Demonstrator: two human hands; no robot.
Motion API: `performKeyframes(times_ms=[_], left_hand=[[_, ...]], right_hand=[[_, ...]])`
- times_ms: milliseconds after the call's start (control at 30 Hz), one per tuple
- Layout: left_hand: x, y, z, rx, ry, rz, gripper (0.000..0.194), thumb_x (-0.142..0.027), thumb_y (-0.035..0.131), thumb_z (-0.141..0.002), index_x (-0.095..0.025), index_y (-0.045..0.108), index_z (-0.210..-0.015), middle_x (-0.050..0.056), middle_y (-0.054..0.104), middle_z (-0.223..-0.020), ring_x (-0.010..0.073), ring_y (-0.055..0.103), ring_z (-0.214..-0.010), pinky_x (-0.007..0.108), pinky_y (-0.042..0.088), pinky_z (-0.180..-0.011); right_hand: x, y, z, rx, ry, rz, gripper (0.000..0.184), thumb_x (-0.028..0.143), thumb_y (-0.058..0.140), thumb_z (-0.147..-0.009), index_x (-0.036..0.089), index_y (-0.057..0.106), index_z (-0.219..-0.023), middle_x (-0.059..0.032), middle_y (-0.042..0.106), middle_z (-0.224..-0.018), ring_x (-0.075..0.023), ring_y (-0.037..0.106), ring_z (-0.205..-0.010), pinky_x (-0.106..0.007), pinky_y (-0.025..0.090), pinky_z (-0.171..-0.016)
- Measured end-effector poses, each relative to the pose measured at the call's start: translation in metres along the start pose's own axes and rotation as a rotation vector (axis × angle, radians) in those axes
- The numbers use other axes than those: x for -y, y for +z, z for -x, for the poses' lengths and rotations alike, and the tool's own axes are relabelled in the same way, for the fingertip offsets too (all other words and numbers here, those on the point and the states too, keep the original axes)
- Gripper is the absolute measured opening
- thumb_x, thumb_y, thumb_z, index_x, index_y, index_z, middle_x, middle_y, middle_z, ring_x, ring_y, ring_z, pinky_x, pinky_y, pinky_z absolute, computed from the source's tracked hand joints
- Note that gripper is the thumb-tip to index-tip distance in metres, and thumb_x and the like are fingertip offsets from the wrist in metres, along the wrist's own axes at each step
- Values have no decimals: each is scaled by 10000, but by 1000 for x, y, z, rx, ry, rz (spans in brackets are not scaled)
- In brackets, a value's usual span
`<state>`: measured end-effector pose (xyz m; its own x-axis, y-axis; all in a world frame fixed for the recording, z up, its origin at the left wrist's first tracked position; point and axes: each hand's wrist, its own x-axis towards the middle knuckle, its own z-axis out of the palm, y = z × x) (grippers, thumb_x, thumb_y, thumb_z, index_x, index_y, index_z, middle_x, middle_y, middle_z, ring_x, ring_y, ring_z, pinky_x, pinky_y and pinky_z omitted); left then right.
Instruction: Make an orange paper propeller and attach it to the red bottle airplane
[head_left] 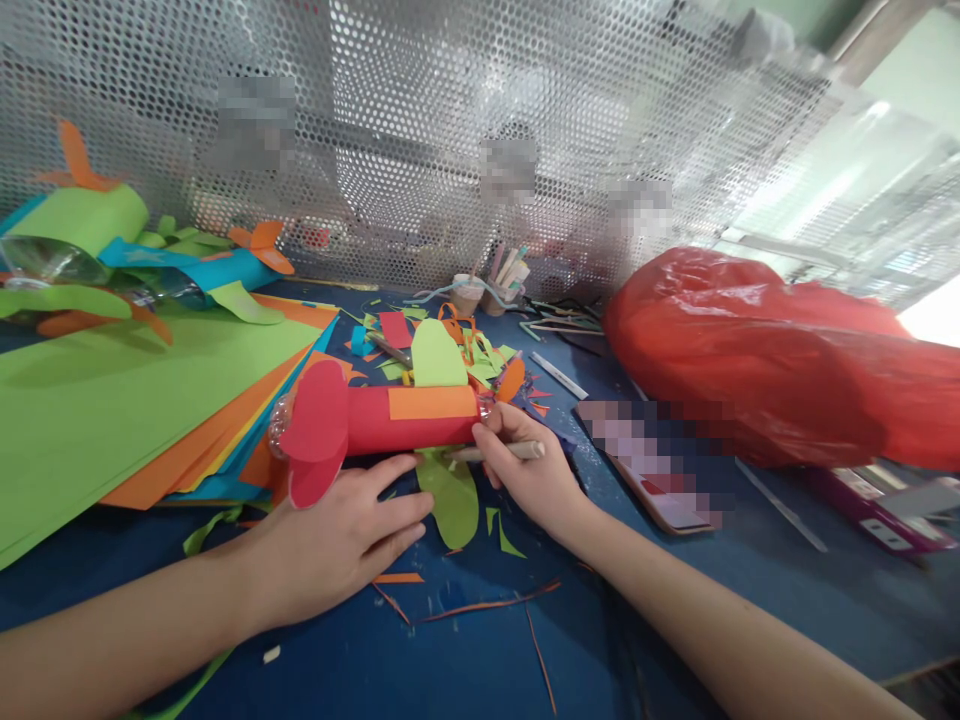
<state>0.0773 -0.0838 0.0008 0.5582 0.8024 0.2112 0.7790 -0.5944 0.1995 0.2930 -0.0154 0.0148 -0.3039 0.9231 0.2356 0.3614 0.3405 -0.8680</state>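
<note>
Looks like the tube [409,435] is being steadied by spread-out left fingers [403,512], and a stick [531,451] is being gripped pen-style by right fingers [511,416], prob for control.

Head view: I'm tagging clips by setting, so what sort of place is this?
Likely a craft workspace, judging by the stacked paper, scattered scraps and paper-wrapped bottle.

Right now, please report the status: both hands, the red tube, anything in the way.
Left hand spread beside the red tube. Right hand gripping a pale stick. Tube lying sideways, green flaps out. Paper scraps close around.
</note>
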Motion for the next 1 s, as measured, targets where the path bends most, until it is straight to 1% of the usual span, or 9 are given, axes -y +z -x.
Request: performKeyframes(times_ms=[267,400,533,633,700,833,1000], left_hand=[[0,-1,0,14,11,-22,412,-390,292,-1003,-321,623,-1238,111,523,-1399,307,666,-1012,502,570,-819],[0,-1,0,8,10,-28,396,-390,311,-1001,-326,625,-1235,101,520,-1403,297,662,-1018,479,574,-815],[0,0,0,-21,17,-10,402,-388,317,-998,-304,651,-1206,115,537,-1383,298,671,-992,483,568,-821],[1,0,0,-20,9,-1,399,-400,321,-997,-314,650,-1205,106,539,-1383,303,670,-993,492,569,-813],[1,1,1,-16,7,-1,396,-402,321,-998,-319,648,-1206,98,538,-1383,294,667,-997,480,569,-819],[1,1,1,-49,16,10,389,-399,330,-998,-322,648,-1207,100,547,-1369,287,662,-1003,463,563,-836],[1,0,0,-14,13,1,384,-381,330,-996,-317,644,-1208,110,540,-1375,299,665,-994,484,567,-815]], right_hand=[[0,1,0,7,6,-29,257,307,507,-879,235,387,-664,99,416,-438,-82,368,-374,-207,295,-399],[0,0,0,11,0,-35,253,302,508,-877,235,388,-665,98,418,-440,-81,370,-372,-208,296,-399],[1,0,0,13,6,-35,254,307,509,-875,234,388,-664,96,425,-436,-82,378,-372,-209,300,-402],[1,0,0,12,17,-38,253,309,513,-868,236,387,-662,99,419,-432,-82,380,-367,-210,297,-398],[2,0,0,9,21,-38,256,310,518,-862,237,384,-657,101,414,-427,-82,378,-363,-212,295,-398],[3,0,0,13,15,-23,260,308,517,-863,235,384,-652,97,423,-414,-84,383,-363,-217,300,-408],[3,-1,0,17,16,-31,260,306,512,-870,234,387,-653,100,419,-407,-83,381,-359,-213,299,-407]])
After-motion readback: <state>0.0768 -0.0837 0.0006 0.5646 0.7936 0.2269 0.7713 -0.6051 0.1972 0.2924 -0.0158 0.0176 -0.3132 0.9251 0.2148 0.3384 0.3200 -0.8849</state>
